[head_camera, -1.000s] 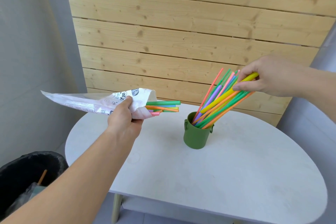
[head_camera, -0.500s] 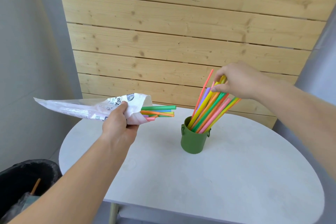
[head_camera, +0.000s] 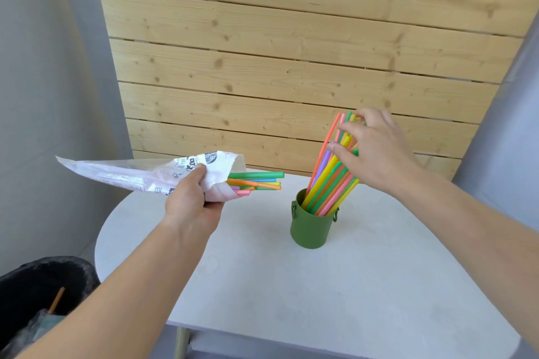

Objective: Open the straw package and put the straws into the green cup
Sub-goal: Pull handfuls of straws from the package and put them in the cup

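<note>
Loosely, the right hand (head_camera: 376,151) cups the straws (head_camera: 329,181) — letting go carelessly might tip the green cup (head_camera: 310,227) — while the left hand (head_camera: 191,201) grips the straw package (head_camera: 140,173).

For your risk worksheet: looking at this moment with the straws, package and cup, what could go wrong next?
1. The green cup is small and the straws in the cup stand tall and lean right; a nudge from the right hand might tip it.
2. The package, gripped by the left hand, lies nearly level with its open end free; the remaining straws could slide out.
</note>
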Available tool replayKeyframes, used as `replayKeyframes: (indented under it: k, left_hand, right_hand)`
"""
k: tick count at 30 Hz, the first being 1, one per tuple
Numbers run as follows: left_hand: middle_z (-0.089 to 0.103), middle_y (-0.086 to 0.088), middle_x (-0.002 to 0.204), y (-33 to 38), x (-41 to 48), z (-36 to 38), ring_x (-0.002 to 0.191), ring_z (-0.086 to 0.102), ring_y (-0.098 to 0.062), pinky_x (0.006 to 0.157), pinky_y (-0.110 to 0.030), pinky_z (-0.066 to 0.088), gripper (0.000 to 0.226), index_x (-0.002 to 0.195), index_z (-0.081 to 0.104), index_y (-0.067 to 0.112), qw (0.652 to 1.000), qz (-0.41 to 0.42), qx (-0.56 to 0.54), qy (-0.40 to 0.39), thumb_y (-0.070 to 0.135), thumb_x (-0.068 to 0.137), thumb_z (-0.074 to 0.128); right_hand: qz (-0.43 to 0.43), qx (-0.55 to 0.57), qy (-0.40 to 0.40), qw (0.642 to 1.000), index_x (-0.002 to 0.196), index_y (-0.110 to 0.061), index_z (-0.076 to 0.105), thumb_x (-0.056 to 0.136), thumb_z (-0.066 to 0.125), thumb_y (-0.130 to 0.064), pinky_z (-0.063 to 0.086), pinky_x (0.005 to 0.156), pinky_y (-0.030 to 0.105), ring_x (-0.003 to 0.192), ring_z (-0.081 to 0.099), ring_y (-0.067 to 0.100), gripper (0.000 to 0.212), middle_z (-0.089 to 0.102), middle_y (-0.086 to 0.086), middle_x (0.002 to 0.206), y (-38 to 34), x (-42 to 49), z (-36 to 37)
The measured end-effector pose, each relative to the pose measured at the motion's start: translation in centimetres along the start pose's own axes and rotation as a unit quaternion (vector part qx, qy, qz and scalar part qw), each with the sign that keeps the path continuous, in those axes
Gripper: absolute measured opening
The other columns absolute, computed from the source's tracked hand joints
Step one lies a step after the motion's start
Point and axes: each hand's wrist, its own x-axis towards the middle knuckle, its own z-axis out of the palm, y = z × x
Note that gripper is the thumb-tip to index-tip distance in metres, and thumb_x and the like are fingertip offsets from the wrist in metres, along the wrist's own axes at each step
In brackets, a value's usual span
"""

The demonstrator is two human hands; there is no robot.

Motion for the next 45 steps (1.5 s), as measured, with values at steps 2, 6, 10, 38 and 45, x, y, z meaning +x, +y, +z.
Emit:
replayKeyframes:
  k: [2,6,10,38,45]
  left_hand:
    - [0.057,-0.030,0.144,0.0,0.0,0.0,0.100,0.069,-0.056,0.038,-0.050,0.058,0.010,0.106,0.057,0.006,1.000,-0.001,-0.006,-0.005,0.016,0.108,0.059]
    - [0.062,-0.026,0.122,0.1,-0.2,0.0,0.064,0.072,-0.046,0.038,-0.051,0.058,0.012,0.104,0.057,0.005,1.000,0.001,-0.010,0.001,0.015,0.107,0.061]
    - [0.063,-0.024,0.108,0.1,-0.6,0.1,0.068,0.070,-0.044,0.038,-0.050,0.058,0.013,0.105,0.056,0.003,1.000,0.004,-0.010,0.008,0.016,0.108,0.060]
    - [0.061,-0.035,0.144,-1.3,-2.2,1.8,0.117,0.068,-0.058,0.092,-0.065,0.060,0.045,0.143,0.050,-0.001,1.000,0.022,0.009,-0.011,0.020,0.105,0.063]
    - [0.063,-0.031,0.143,-0.8,-2.1,1.4,0.115,0.067,-0.061,0.090,-0.064,0.061,0.044,0.144,0.050,0.000,1.000,0.009,0.010,-0.023,0.020,0.106,0.062]
  right_hand:
    - [0.005,-0.002,-0.014,1.000,0.132,-0.014,0.065,0.097,0.049,-0.053,0.030,0.110,0.048,0.139,0.034,0.036,0.055,0.046,0.017,0.149,0.0,0.0,0.3]
    - [0.031,0.030,-0.058,0.997,0.132,-0.020,0.066,0.098,0.045,-0.056,0.019,0.117,0.048,0.151,0.017,0.029,0.054,0.036,0.013,0.161,0.4,0.6,-0.4]
    - [0.046,0.044,-0.030,0.998,0.134,-0.027,0.064,0.087,0.060,-0.061,0.019,0.117,0.049,0.149,0.018,0.031,0.058,0.036,0.013,0.160,0.1,0.6,-2.2]
    - [0.217,0.598,-0.002,0.771,0.074,-0.022,0.064,0.082,0.069,-0.052,0.034,0.048,0.028,0.043,0.042,0.015,0.032,0.051,-0.009,0.046,-10.0,-4.9,3.3]
    - [0.177,0.564,-0.004,0.807,0.082,-0.020,0.065,0.092,0.066,-0.041,0.034,0.043,0.023,0.037,0.041,0.011,0.024,0.049,-0.010,0.041,-9.3,-4.8,2.6]
